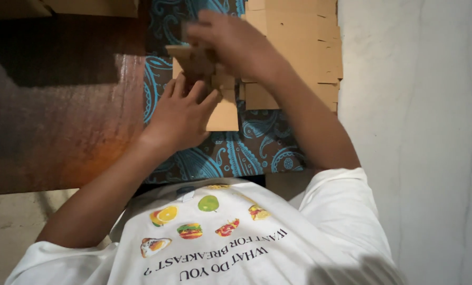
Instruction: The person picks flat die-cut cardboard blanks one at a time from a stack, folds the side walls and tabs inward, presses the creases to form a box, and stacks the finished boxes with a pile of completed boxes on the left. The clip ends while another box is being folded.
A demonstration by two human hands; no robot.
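So, you had both hands up in the upper middle of the frame, working on a small folded cardboard piece (207,71). Your left hand (183,113) sat just below it, palm down, fingers reaching up and touching the underside of that piece, with its lower flap poking out right beside your thumb. Fingers were loosely spread rather than clamped, so that grip looked more like propping than pinching. Your right hand (230,45) came in from above, curled over the top of the same piece; it was blurry, and I honestly couldn't tell whether that grip was pinched shut on the cardboard or just pressing on it.

Just behind your right hand, toward the upper right of center, was a stack of flat cardboard blanks (299,42), edges staggered like stairs. All of it sat over a dark cloth with a turquoise paisley pattern (246,153) running down the middle of the frame. To the left was a brown corrugated-looking sheet (62,116), shiny and lit orange near its lower edge, and the right side of the frame was pale bare floor (421,132). Your white T-shirt (220,237) with little fruit and food pictures filled the bottom.
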